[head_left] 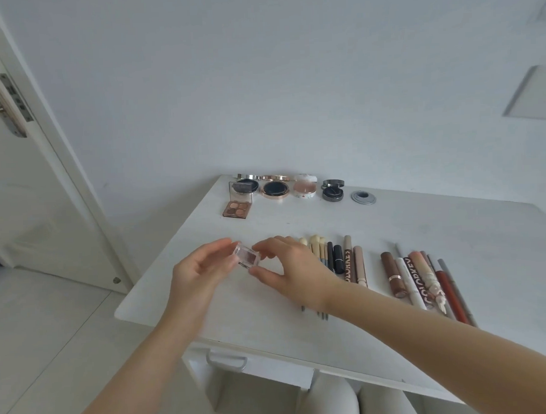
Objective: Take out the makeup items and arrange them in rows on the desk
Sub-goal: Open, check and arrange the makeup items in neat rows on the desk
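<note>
A small clear eyeshadow case [247, 256] with a brown pan is held just above the white desk [407, 229], lid up. My left hand [201, 271] grips its left side and my right hand [287, 268] pinches its right side. Behind them, a back row holds an open four-pan eyeshadow palette [238, 207], a black and gold cushion compact [275, 189], a pink compact [304, 189] and a small dark compact [333, 192]. A nearer row holds brushes [315, 245], lipsticks and tubes [352, 262], and a group of pencils and tubes [425, 281].
A grey cable grommet [363, 197] is set in the desk behind the rows. A drawer with a handle [226, 360] hangs under the desk's front edge. A white door [20, 174] stands at the left, and a white chair [333, 401] sits below.
</note>
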